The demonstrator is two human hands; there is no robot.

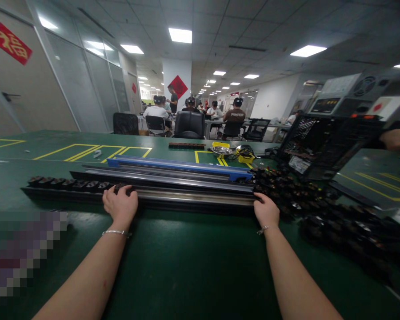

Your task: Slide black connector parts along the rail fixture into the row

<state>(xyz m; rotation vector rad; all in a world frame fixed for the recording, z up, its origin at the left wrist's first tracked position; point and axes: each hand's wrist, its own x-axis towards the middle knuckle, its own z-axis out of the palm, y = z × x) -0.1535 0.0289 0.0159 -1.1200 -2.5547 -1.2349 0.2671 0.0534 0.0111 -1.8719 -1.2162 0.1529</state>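
Note:
A long black-and-silver metal rail [193, 196] lies across the green table [186, 266] in front of me. My left hand [120, 205] grips the rail near its middle-left, fingers curled over its top. My right hand [266, 210] is closed on the rail's right end. A row of small black parts [70, 183] sits in the rail's left section. Behind it lie a silver rail [160, 176] and a blue rail [173, 164]. A heap of the same black parts [320, 204] spreads to the right of my right hand.
A black crate [323, 142] stands at the back right under grey machines [350, 95]. A metal bowl [222, 151] and a yellow box [245, 158] sit behind the rails. Several people sit at far desks with office chairs [188, 124]. Another person's arm [395, 138] shows at far right.

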